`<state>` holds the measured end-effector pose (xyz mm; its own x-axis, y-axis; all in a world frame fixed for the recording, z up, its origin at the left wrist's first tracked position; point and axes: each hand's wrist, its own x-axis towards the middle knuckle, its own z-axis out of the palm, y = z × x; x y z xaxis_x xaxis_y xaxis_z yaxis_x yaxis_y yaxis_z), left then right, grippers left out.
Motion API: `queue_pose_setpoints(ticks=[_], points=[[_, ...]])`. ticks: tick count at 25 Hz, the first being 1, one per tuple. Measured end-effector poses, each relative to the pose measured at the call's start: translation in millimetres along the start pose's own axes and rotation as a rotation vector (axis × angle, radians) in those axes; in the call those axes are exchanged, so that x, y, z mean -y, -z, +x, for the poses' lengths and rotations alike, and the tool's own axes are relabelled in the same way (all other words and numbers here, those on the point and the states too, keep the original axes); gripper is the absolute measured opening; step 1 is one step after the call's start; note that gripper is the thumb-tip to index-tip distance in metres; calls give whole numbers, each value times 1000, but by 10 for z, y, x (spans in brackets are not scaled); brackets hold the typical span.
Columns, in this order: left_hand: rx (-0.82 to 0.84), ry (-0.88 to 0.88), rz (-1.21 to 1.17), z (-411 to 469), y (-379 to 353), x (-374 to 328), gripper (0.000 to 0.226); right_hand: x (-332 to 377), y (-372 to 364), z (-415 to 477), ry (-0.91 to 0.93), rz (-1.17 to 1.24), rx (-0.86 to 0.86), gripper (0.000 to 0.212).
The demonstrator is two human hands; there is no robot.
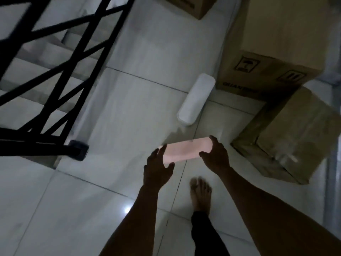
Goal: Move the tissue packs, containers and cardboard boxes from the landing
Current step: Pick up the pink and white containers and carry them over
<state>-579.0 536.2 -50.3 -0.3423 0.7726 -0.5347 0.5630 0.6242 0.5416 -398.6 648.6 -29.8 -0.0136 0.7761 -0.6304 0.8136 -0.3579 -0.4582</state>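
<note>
Head view: both hands, left hand (157,168) and right hand (216,155), clasp a smooth, seemingly plastic-wrapped pink tissue pack (186,151) endwise.

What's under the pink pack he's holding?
Bare floor tiles show around the pink pack, held by the left hand and right hand. The floor straight beneath it is covered.

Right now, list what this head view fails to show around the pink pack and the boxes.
- Pink pack: both ends covered by the left hand and right hand; any label lost to glare.
- Printed cardboard box: lettering blurred, dim.
- Top box: cut off by the frame edge.
- Stairs: partly hidden behind the black railing.
</note>
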Motion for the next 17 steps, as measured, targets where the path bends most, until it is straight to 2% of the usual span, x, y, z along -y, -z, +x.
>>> queue_pose_setpoints(ticks=[6,12,17], points=[[51,-99,224,750,-435,-258,91,147,102,1225,51,-70,6,81],[157,-223,427,1172,-695,-283,102,559,-53,2068,82,57,-33,96],[219,-302,467,1347,-919,-167,109,934,-304,2513,-14,91,-51,112]])
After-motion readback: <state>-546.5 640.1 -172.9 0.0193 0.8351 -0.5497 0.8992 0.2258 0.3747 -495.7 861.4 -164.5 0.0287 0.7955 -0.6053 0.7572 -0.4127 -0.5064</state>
